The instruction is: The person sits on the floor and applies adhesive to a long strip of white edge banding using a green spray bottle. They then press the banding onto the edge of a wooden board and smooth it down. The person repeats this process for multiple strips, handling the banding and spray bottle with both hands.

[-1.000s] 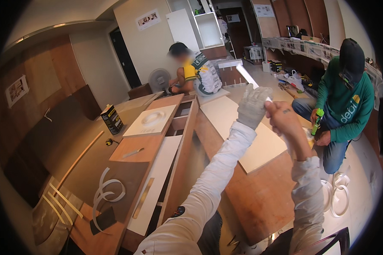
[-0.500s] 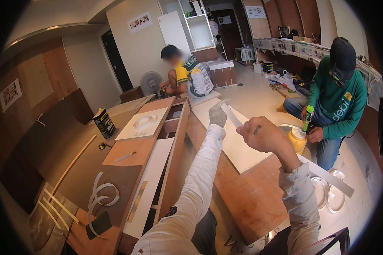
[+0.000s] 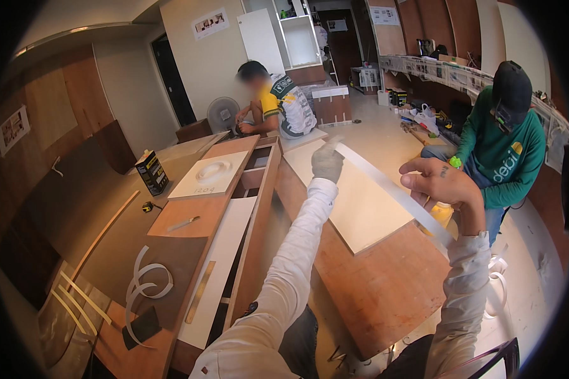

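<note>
My left hand (image 3: 328, 163), in a grey work glove, is closed on the upper end of a long white edging strip (image 3: 380, 180). From there the strip slants down to the right, over a cream-coloured board (image 3: 354, 218), and passes beneath my bare right hand (image 3: 447, 184). The fingers of that hand are apart, beside the strip, with no grip on it visible. The board rests on a brown wooden panel (image 3: 376, 297). The strip's lower end is lost behind my right forearm.
On the left bench are a coiled white strip (image 3: 152, 281), a knife (image 3: 183, 223), a tape measure (image 3: 147, 206) and a black can (image 3: 152, 172). At right, a person in green (image 3: 518, 148) sits by a yellow container (image 3: 441, 216). Another person (image 3: 291, 104) works farther back.
My right hand has moved right and down along the strip, and its fingers have opened from their pinch. More of the strip shows between my hands. The view has shifted slightly.
</note>
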`<state>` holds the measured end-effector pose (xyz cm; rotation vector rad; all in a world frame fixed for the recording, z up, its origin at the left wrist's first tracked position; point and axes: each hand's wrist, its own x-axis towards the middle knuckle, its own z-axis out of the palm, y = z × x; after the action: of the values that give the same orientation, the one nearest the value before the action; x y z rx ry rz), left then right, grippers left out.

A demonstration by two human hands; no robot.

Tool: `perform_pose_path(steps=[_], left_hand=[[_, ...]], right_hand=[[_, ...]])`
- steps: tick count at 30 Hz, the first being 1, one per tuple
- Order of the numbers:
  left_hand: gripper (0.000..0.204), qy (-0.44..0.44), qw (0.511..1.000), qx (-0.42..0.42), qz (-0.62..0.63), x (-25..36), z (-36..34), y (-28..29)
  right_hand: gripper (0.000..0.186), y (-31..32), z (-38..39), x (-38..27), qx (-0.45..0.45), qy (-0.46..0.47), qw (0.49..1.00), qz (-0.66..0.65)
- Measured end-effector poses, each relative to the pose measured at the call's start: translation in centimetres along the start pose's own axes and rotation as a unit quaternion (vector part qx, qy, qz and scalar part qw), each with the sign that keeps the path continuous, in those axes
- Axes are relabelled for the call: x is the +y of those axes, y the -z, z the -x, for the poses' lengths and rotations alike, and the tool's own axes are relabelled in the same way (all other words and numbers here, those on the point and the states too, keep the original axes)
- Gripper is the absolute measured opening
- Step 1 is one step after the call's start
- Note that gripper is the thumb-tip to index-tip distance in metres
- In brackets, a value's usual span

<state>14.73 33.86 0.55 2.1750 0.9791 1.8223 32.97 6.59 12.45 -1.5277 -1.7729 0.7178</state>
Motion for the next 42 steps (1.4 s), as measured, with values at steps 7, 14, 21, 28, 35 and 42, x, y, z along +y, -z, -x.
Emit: perform_pose_path(steps=[7,14,21,28,35,42], left_hand=[[0.045,-0.147,0.983,0.025,-0.104,8.0,0.2,-1.6],[0.041,-0.020,0.943,-0.185,0.277,10.9,-0.8,0.2],[0.054,0.136,0.742,-0.223,0.618,14.3,-1.4,2.2],[0.052,0.214,0.750,-0.122,0.614,15.9,-1.0,0.6],[0.055,0.166,0.804,-0.102,0.561,15.3,-0.5,-0.2],[0.056,0.183,0.808,-0.065,0.557,16.2,-0.4,0.0]], right_hand=[[0.032,-2.4,-1.9,-0.1,0.022,-0.002,0.992,-0.122],[0.018,0.4,-1.4,0.9,0.116,-0.063,0.991,0.035],[0.009,1.6,0.0,0.8,0.112,-0.054,0.990,-0.059],[0.004,1.2,-0.6,1.3,0.158,-0.050,0.983,-0.078],[0.004,1.4,-0.6,1.6,0.163,-0.027,0.981,-0.099],[0.005,1.3,-0.9,2.3,0.144,-0.053,0.982,-0.108]])
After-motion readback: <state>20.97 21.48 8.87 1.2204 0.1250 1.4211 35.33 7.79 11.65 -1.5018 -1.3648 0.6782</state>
